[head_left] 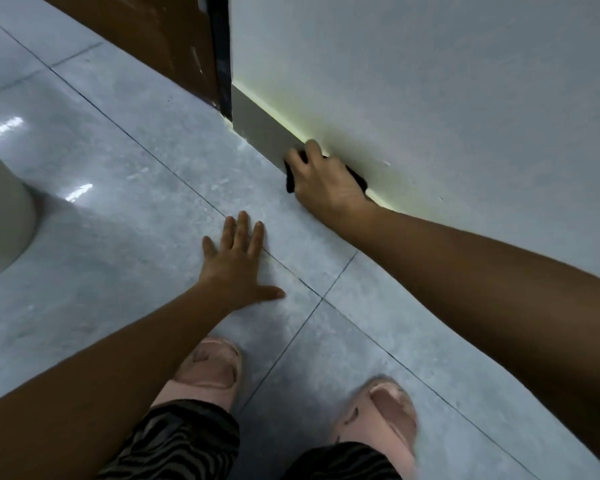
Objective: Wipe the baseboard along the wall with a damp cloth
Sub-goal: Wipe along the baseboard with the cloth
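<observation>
Right hand (326,181) grip closed on dark crumpled cloth (290,180), pressed against grey strip baseboard (264,128) at 1 o'clock for wiping. Left hand (238,261) open, flat on pale tiled floor (136,188), likely bracing.

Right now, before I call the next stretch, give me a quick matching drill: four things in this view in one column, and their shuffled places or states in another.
Things:
1. black damp cloth
2. left hand
3. grey baseboard strip
4. pink slippers

Places or states:
A. flat on the grey floor tile, fingers spread
B. worn on the feet, at the bottom of the view
C. pressed against the baseboard under the right hand
D. runs along the foot of the white wall to the brown door

Pairs: 1-C, 2-A, 3-D, 4-B
</observation>
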Action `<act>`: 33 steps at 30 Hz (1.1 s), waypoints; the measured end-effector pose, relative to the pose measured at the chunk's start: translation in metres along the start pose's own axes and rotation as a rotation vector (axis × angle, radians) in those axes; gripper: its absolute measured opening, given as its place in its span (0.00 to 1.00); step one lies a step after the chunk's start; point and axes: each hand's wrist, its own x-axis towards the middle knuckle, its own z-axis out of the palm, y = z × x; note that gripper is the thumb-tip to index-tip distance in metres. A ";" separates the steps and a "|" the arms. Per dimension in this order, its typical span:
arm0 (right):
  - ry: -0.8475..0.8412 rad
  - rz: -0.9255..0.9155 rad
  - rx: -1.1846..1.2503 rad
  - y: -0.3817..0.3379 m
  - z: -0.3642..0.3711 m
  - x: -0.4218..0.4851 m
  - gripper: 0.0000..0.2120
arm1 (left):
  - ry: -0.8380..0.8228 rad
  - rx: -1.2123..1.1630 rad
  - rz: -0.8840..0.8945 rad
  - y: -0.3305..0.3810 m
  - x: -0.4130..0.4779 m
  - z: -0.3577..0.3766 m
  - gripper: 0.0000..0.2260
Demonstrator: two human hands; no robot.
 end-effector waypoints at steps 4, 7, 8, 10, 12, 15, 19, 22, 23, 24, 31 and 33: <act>-0.084 0.002 0.039 -0.009 -0.006 0.032 0.16 | -0.010 -0.006 0.008 -0.002 0.001 -0.002 0.54; -0.090 0.021 0.020 -0.019 0.008 0.006 0.16 | 0.009 -0.014 -0.005 -0.001 0.001 0.002 0.54; -0.104 0.016 0.009 -0.020 0.014 -0.011 0.16 | 0.021 -0.017 -0.021 0.002 0.001 0.003 0.53; -0.130 0.025 -0.004 -0.017 0.025 -0.048 0.14 | 0.048 -0.037 -0.050 0.007 0.001 0.007 0.51; -0.138 0.034 0.013 -0.011 0.036 -0.088 0.14 | 0.087 -0.043 -0.032 0.015 -0.002 0.011 0.49; -0.160 0.046 -0.012 -0.003 0.047 -0.126 0.16 | 0.165 0.018 0.118 0.026 -0.009 0.018 0.46; -0.028 0.173 0.027 -0.001 0.040 -0.107 0.11 | 0.143 0.050 0.269 0.045 -0.011 0.020 0.40; -0.031 0.142 0.034 -0.006 0.035 -0.098 0.13 | 0.112 0.084 0.328 0.060 -0.009 0.021 0.36; -0.059 0.122 0.020 -0.008 0.038 -0.105 0.14 | 0.102 0.101 0.340 0.064 -0.008 0.022 0.35; -0.084 0.102 -0.006 -0.008 0.046 -0.118 0.15 | 0.100 0.111 0.339 0.069 -0.008 0.024 0.35; -0.142 0.126 -0.063 0.009 0.066 -0.216 0.16 | 0.061 0.121 0.224 0.098 -0.012 0.034 0.48; -0.076 0.164 -0.023 0.011 0.063 -0.206 0.13 | 0.040 0.101 0.193 0.104 -0.011 0.034 0.49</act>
